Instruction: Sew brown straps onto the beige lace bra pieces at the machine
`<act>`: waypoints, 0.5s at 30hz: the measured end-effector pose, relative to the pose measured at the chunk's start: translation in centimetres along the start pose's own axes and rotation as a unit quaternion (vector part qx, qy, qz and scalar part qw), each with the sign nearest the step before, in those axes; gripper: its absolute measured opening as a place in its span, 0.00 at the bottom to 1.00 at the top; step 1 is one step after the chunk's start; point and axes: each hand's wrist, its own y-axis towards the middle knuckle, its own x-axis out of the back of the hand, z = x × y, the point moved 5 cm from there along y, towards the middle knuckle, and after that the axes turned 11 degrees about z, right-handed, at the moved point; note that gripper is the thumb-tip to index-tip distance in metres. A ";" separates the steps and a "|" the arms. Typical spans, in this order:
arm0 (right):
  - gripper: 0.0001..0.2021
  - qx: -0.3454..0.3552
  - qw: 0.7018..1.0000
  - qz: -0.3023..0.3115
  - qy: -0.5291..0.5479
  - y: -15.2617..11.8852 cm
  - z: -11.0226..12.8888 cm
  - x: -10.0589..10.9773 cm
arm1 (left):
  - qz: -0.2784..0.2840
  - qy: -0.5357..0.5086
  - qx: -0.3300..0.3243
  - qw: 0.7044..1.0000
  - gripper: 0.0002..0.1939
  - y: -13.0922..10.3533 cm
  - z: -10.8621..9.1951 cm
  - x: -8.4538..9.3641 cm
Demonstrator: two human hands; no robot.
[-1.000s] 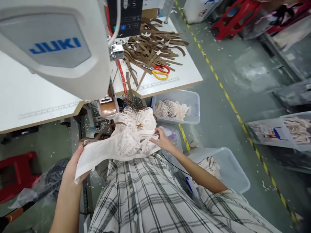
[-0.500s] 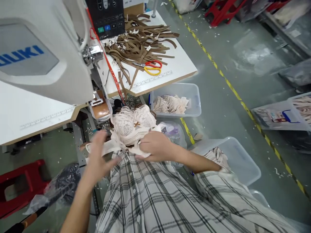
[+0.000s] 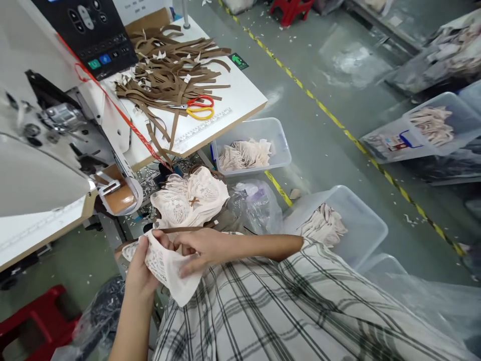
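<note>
A white lace piece (image 3: 171, 268) is held in front of the plaid shirt. My left hand (image 3: 145, 268) grips its left edge, thumb on top. My right hand (image 3: 203, 250) pinches the same piece from the right, its fingers bent over the cloth. A brown strap (image 3: 184, 229) runs beside the fingers of both hands. Just beyond them lies a stack of white lace bras (image 3: 190, 198) with a small brown bow on the top one.
A sewing machine (image 3: 37, 165) stands at the left. Brown straps (image 3: 176, 65) and red-and-yellow scissors (image 3: 201, 108) lie on the white table (image 3: 240, 95). Clear bins (image 3: 281, 155) with fabric pieces are at the right; a red stool (image 3: 37, 316) is lower left.
The view has shifted, and the machine now sits further left. My left hand, earlier spread and blurred, has closed on a lace piece. That piece is now apart from the stack, between both hands.
</note>
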 end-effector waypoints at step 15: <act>0.20 0.212 0.969 -0.036 -0.124 2.0 3.4 1.2 | -0.136 0.089 -0.059 0.985 0.11 -3.8 -6.3 4.6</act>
